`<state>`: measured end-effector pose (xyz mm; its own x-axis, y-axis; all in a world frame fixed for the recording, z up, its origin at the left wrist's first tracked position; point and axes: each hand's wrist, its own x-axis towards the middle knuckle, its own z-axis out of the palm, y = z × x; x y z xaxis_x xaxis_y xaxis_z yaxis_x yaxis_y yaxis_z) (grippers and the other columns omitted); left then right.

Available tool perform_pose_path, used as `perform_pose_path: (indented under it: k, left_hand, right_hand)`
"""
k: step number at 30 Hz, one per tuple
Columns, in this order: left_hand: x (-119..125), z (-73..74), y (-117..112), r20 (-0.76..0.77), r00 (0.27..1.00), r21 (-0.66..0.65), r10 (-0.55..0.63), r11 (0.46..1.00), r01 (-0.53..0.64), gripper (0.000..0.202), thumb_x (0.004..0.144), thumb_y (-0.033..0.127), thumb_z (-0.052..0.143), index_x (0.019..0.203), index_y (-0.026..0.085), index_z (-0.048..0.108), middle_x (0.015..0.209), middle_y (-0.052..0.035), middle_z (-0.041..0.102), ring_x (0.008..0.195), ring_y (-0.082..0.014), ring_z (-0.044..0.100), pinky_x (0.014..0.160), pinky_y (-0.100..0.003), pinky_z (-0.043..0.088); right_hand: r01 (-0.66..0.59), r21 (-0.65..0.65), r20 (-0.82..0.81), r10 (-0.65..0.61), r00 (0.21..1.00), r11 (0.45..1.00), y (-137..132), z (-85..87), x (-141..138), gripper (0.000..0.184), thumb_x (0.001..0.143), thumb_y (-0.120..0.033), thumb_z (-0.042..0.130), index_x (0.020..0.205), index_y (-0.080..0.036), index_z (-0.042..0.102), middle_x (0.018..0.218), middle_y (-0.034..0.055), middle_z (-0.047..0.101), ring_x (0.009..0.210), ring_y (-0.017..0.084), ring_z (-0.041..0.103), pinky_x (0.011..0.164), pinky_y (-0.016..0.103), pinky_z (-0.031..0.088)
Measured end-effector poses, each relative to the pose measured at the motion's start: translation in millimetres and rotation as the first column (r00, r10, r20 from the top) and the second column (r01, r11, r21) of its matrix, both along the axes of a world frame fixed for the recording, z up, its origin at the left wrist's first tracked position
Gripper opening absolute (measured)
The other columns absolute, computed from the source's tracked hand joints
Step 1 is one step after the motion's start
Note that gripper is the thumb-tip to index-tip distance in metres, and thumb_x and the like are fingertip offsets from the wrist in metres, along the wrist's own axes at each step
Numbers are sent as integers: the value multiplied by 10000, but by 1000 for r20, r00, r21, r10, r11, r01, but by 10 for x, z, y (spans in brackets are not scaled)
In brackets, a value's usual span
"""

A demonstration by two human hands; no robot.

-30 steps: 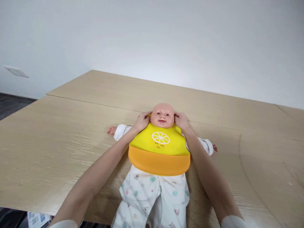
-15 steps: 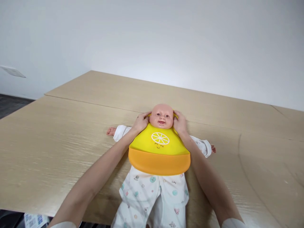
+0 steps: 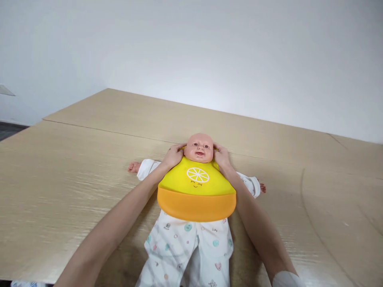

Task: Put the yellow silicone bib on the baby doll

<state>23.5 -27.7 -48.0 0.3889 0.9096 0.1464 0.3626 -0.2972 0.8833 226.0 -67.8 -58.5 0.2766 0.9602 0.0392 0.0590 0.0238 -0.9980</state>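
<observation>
A baby doll (image 3: pixel 198 146) in white patterned clothes lies on its back on a light wooden table (image 3: pixel 60 179). A yellow and orange silicone bib (image 3: pixel 196 191) with a lemon-slice print covers its chest. My left hand (image 3: pixel 173 155) is at the doll's left side of the neck, fingers curled round the bib's neck strap. My right hand (image 3: pixel 220 156) is at the other side of the neck, fingers curled on the strap there. The strap ends are hidden behind the doll's head.
The table is made of wooden tops joined by seams (image 3: pixel 104 130) and runs back to a white wall (image 3: pixel 209 52). Its near edge lies at the lower left. The doll's arms (image 3: pixel 137 167) stretch out to both sides.
Both hands have slid slightly in behind the doll's neck, staying on the bib's strap. The view has shifted a little, so the doll sits slightly further left.
</observation>
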Motion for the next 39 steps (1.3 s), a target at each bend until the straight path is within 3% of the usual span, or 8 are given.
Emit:
perform_pose_path:
  k: [5, 9, 14, 19, 23, 28, 33, 39]
  left_hand:
    - [4, -13, 7, -14, 1000, 21, -2, 1000, 3, 456, 737, 136, 375, 1141, 124, 586, 1177, -79, 597, 1092, -198, 530, 942, -297, 397]
    - [-6, 1, 10, -50, 994, -9, 95, 995, -96, 454, 731, 142, 402, 1157, 110, 554, 1065, -105, 630, 957, -203, 575, 841, -308, 439]
    - [-44, 87, -23, 12, 970, -189, 242, 953, -235, 498, 728, 170, 445, 1223, 126, 454, 782, -56, 622, 545, -133, 513, 520, -247, 406]
    - [-87, 108, -58, 105, 943, -339, 316, 903, -265, 554, 668, 231, 540, 1212, 172, 453, 834, -49, 629, 505, -111, 490, 462, -221, 358]
    - [-110, 69, -74, 216, 926, -432, 311, 880, -195, 557, 609, 264, 598, 1152, 178, 509, 871, -57, 656, 604, -153, 578, 516, -240, 418]
    - [-111, 82, -94, 443, 864, -505, 239, 863, 20, 377, 568, 208, 593, 941, 152, 612, 845, -44, 679, 660, -167, 617, 579, -256, 468]
    - [-100, 111, -104, 480, 843, -583, 242, 806, 101, 192, 561, 207, 621, 739, 134, 627, 689, -34, 673, 591, -170, 612, 547, -264, 469]
    - [-70, 129, -132, 448, 844, -629, 296, 775, 62, 237, 571, 208, 579, 800, 146, 597, 672, -35, 660, 555, -172, 603, 513, -269, 463]
  right_hand:
    - [43, -18, -83, -44, 996, 999, -59, 120, -72, 247, 655, -185, 516, 866, -195, 646, 946, 8, 637, 907, 179, 573, 838, 344, 476]
    - [102, -60, -217, -113, 970, 993, -72, 160, -4, 294, 601, -124, 529, 877, -155, 627, 904, 15, 641, 831, 144, 579, 783, 280, 482]
    - [218, -65, -359, -226, 905, 974, -61, 189, 170, 299, 590, -134, 556, 887, -149, 524, 721, -9, 593, 622, 93, 553, 579, 207, 452]
    - [176, -23, -382, -171, 908, 984, -123, 262, 166, 429, 569, -133, 641, 973, -191, 506, 842, -14, 590, 743, 74, 561, 639, 162, 438]
    - [33, -157, -363, -89, 928, 987, -194, 288, 188, 259, 591, -180, 652, 817, -149, 530, 664, 3, 567, 604, 103, 528, 543, 205, 415]
    - [-97, -228, -378, 4, 926, 969, -218, 307, 265, 161, 636, -239, 625, 625, -117, 520, 568, 20, 527, 526, 99, 475, 468, 209, 362]
    - [-92, -104, -442, 37, 896, 990, -227, 362, 259, 140, 670, -234, 595, 737, -125, 539, 704, 23, 562, 661, 100, 524, 554, 196, 403]
    - [64, 83, -429, -22, 903, 995, -260, 391, 255, 324, 720, -382, 598, 959, -189, 496, 745, -1, 548, 673, 106, 555, 624, 226, 441]
